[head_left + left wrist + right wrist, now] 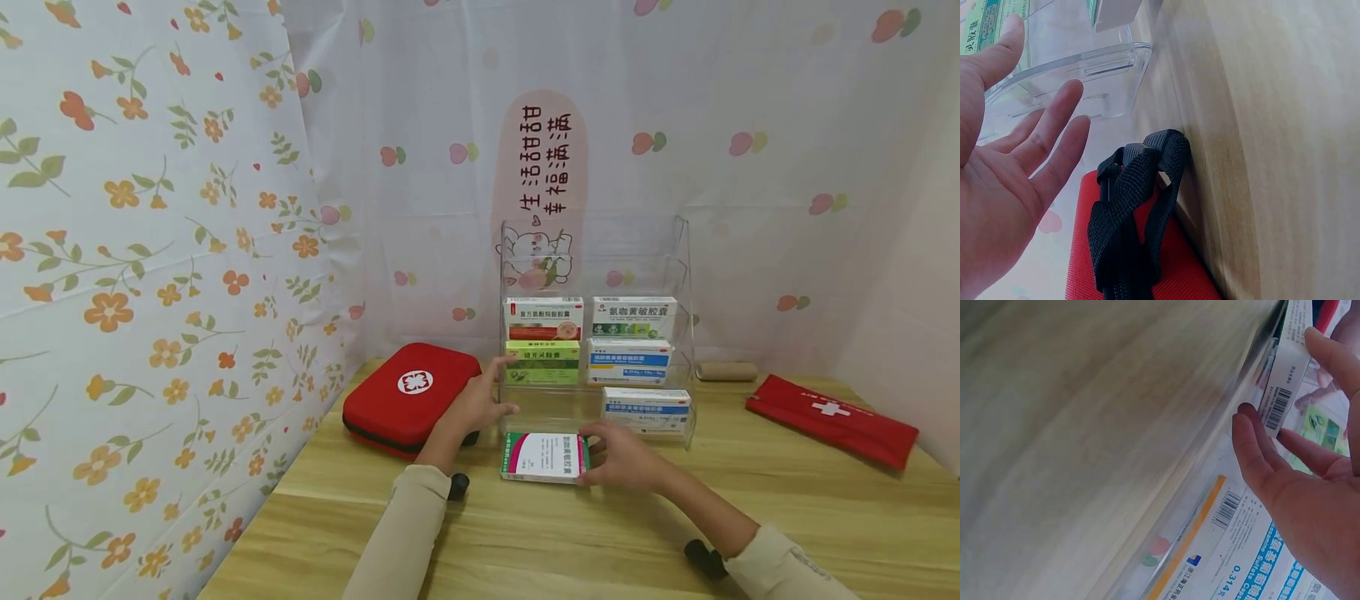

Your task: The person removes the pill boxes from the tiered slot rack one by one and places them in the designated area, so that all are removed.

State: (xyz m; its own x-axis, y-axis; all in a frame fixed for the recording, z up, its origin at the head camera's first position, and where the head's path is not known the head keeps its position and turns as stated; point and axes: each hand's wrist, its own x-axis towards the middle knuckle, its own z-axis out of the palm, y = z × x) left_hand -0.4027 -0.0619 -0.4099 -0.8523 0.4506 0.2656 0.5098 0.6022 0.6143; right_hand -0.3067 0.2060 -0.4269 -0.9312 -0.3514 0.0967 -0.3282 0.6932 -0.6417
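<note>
White cloth printed with orange flowers (150, 300) hangs at the far left. Next comes one red case (408, 408), its round white badge bearing a cross; a black strap (1124, 215) shows at its side in the left wrist view. The left hand (472, 407) is held up between this case and the left edge of the clear rack (555, 406), fingers spread and holding nothing; whether it touches the rack I cannot tell.

In the rack's left column stand two boxes: a red-and-white box (543, 318), 复方氨酚烷胺胶囊, above a green box (542, 367), 清开灵胶囊. In front of the rack's lower left is a white box with green and magenta bands (543, 457), lettered 氨咖黄敏胶囊. The right hand (628, 458) pinches its right end between thumb and fingers.

The right column holds three boxes: one white-and-green box (633, 318), also 氨咖黄敏胶囊, and two blue-and-white boxes (628, 364) below; "0.314" and "Sulfate" read clearly on one in the right wrist view.

Behind the rack, one pink panel says 生活甜甜甜 and 幸福满满满. Farther right lie one brown tube (726, 372) and one red pouch (862, 429) with a white cross, its lettering too small to read. Bare wood (555, 542) stretches between the forearms and from rack to pouch.
</note>
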